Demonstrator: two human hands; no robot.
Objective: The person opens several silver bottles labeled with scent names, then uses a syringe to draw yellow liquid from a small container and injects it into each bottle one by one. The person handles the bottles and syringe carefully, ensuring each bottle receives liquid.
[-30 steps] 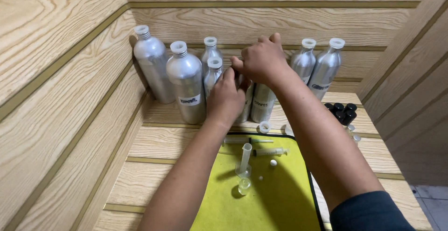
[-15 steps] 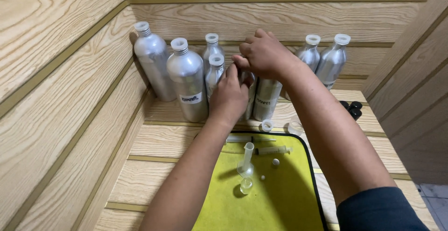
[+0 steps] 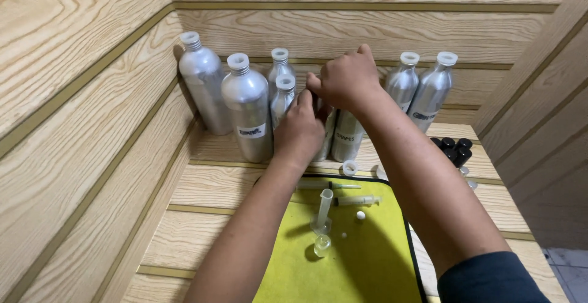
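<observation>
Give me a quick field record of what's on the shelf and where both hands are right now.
surface: wooden shelf in a panelled corner
left hand: left hand wrapped round a silver bottle in the middle of the row
right hand: right hand over that bottle's top, cap hidden
bottles left: four capped aluminium bottles, largest labelled one in front
bottles right: two capped bottles
mat: yellow mat with small measuring cylinder, two syringes
loose: white cap, black caps

Bottles are standing at the back of the bench (image 3: 214,186), a mat before them.
On the mat (image 3: 367,260) are lying two syringes (image 3: 355,200), a measuring tube (image 3: 323,209) and a small cup (image 3: 321,243); small dark bottles (image 3: 453,148) are sitting right, behind the mat.
</observation>
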